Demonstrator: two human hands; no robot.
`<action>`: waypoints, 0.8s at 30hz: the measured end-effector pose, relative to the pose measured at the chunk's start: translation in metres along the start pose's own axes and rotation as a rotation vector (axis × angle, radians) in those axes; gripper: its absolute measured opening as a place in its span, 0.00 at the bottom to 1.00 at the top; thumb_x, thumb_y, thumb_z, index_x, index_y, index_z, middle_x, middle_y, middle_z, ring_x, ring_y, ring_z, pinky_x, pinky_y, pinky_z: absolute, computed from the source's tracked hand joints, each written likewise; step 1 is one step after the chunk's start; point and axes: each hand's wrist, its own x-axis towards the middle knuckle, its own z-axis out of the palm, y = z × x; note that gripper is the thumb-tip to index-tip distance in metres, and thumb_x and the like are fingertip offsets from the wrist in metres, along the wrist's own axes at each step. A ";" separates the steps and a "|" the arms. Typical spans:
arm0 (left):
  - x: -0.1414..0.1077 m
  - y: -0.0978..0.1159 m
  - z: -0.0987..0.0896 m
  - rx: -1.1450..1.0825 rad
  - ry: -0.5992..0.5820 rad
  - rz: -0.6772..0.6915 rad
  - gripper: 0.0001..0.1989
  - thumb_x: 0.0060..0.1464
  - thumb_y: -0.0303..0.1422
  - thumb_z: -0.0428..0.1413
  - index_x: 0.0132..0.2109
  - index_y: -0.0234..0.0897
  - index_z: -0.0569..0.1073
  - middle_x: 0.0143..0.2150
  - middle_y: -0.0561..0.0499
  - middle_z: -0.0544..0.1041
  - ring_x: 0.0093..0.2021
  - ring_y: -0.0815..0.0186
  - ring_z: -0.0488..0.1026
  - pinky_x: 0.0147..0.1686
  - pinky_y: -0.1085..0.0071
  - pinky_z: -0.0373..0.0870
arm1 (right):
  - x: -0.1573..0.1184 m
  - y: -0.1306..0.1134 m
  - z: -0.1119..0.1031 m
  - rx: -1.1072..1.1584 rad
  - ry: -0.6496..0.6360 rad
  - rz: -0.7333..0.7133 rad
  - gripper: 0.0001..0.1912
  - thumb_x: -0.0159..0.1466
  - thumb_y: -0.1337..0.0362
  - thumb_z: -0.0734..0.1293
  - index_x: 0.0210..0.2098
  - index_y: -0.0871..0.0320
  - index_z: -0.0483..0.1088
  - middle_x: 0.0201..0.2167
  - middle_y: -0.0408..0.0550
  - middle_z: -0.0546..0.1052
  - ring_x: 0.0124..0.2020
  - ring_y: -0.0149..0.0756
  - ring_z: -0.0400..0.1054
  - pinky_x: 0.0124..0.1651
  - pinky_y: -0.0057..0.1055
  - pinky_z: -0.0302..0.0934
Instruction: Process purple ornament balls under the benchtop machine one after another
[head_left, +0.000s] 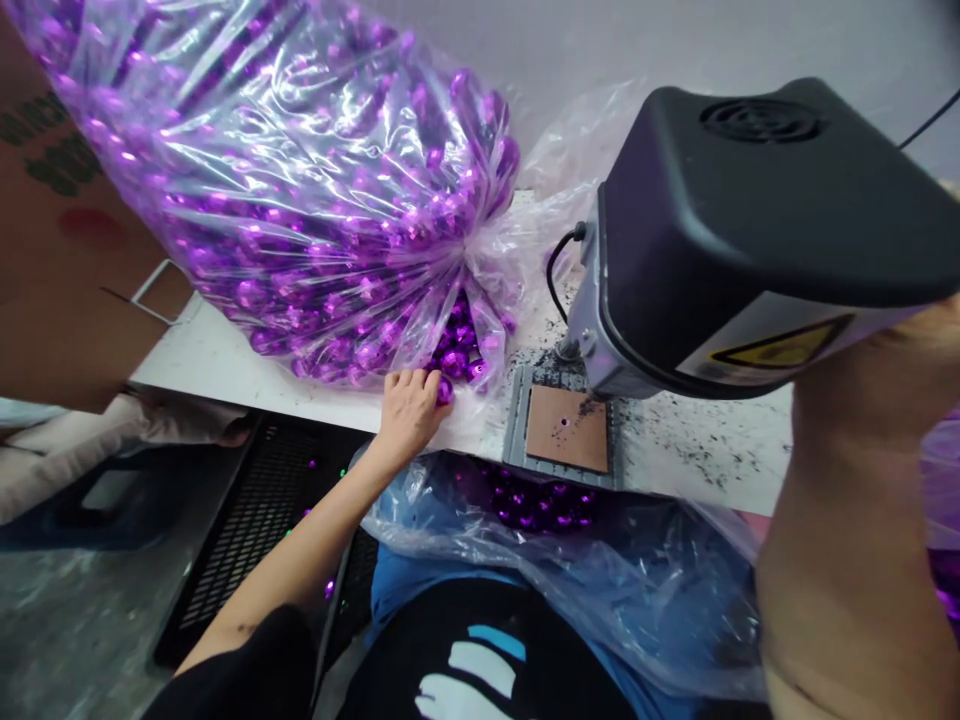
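Note:
At the mouth of a big clear plastic bag full of shiny purple balls, my left hand has its fingers closed on a purple ball. More loose purple balls show in the bag's opening just beyond. My right hand is raised at the far right, mostly behind the black machine head; its fingers and anything they touch are hidden. Under the machine a brown square plate with a small hole lies on a grey grooved base.
Dark shavings dot the white table. A second clear bag with purple balls hangs over my lap below the table edge. A cardboard box stands at left, above a black plastic crate. Another person's sleeve shows at far left.

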 end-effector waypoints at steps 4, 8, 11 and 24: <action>-0.002 -0.003 0.010 -0.064 -0.033 -0.052 0.27 0.58 0.45 0.56 0.58 0.31 0.68 0.43 0.38 0.76 0.47 0.46 0.72 0.48 0.50 0.64 | 0.005 -0.017 -0.002 0.001 -0.023 0.061 0.25 0.65 0.51 0.59 0.22 0.65 0.52 0.22 0.40 0.50 0.28 0.15 0.46 0.36 0.28 0.41; 0.001 0.002 -0.003 -0.601 0.204 -0.171 0.26 0.58 0.45 0.56 0.60 0.38 0.65 0.51 0.41 0.74 0.46 0.56 0.73 0.45 0.58 0.69 | 0.007 -0.027 -0.003 -0.068 -0.028 0.064 0.22 0.65 0.57 0.60 0.22 0.65 0.53 0.20 0.40 0.51 0.26 0.15 0.45 0.32 0.25 0.38; -0.005 0.020 -0.028 -1.207 0.181 -0.285 0.29 0.55 0.46 0.59 0.60 0.43 0.63 0.50 0.45 0.74 0.40 0.63 0.74 0.34 0.68 0.71 | 0.006 -0.030 -0.003 -0.046 -0.035 0.084 0.20 0.65 0.58 0.61 0.22 0.64 0.54 0.20 0.40 0.51 0.25 0.15 0.45 0.31 0.23 0.38; -0.002 0.097 0.001 -2.289 -0.626 -0.445 0.17 0.53 0.36 0.63 0.47 0.30 0.74 0.47 0.40 0.79 0.51 0.54 0.77 0.49 0.63 0.75 | 0.003 -0.033 -0.004 0.008 -0.082 0.114 0.21 0.66 0.54 0.58 0.25 0.65 0.53 0.20 0.37 0.51 0.25 0.13 0.45 0.33 0.22 0.38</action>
